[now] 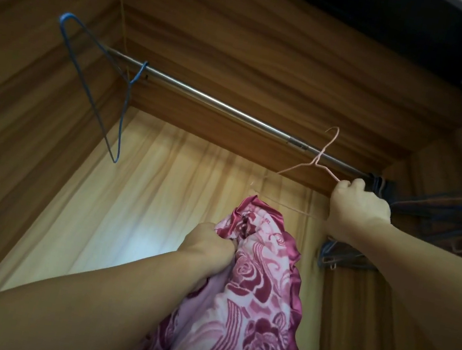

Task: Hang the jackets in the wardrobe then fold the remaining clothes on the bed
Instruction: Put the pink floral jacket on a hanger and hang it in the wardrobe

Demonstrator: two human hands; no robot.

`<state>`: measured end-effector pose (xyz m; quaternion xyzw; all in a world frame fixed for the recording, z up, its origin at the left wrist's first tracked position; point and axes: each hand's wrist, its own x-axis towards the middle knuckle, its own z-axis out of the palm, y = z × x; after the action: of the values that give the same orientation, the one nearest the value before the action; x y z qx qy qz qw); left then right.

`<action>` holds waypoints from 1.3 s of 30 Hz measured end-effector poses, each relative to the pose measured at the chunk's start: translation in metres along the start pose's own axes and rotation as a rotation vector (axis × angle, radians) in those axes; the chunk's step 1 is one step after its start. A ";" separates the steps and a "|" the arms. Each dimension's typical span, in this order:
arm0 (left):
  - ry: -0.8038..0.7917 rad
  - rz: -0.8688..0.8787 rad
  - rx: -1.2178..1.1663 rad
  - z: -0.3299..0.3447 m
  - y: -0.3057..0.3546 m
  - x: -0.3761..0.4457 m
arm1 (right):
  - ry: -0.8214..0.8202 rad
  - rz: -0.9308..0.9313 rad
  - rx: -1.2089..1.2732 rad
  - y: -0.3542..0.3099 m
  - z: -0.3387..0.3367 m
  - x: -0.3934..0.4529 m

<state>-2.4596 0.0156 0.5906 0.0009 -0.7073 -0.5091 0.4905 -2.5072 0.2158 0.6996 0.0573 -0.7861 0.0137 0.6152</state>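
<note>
I look up into the wooden wardrobe at its steel rail (219, 106). My left hand (207, 247) grips a bunched pink garment (252, 299) with a dark rose pattern and satin trim, raised below the rail. My right hand (356, 209) grips one shoulder of a thin pink wire hanger (316, 164). The hanger's hook reaches up in front of the rail; I cannot tell whether it touches it. Its far corner sits just above the garment's top edge.
A blue wire hanger (98, 87) hangs on the rail's left end, swung up sideways. Several blue and pink hangers (441, 217) crowd the rail's right end by the wardrobe side (411, 324). A pale curtain (145, 191) shows behind.
</note>
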 end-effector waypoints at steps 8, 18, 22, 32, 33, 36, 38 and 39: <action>-0.071 0.043 0.036 -0.024 0.005 -0.036 | -0.187 0.371 0.695 -0.017 0.009 -0.095; -0.288 0.032 0.069 -0.046 0.003 -0.103 | -0.421 0.675 1.527 -0.039 -0.077 -0.191; -0.316 0.078 0.126 -0.074 0.027 -0.129 | -0.461 0.702 1.503 -0.020 -0.130 -0.217; -0.293 0.042 0.208 -0.110 0.109 -0.234 | -0.434 0.208 1.009 0.004 -0.224 -0.340; -0.297 0.039 0.231 -0.115 0.115 -0.246 | -0.428 0.163 0.936 0.008 -0.228 -0.356; -0.350 0.012 0.348 -0.140 0.127 -0.283 | -0.486 0.160 0.844 0.030 -0.238 -0.396; -0.485 -0.006 0.502 -0.160 0.132 -0.305 | -0.553 0.209 0.843 0.048 -0.247 -0.416; -0.551 -0.001 0.578 -0.172 0.135 -0.315 | -0.583 0.224 0.872 0.057 -0.252 -0.423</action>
<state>-2.1092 0.1143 0.4691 0.0028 -0.9265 -0.2704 0.2618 -2.1702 0.3265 0.3536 0.2248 -0.8472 0.3878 0.2853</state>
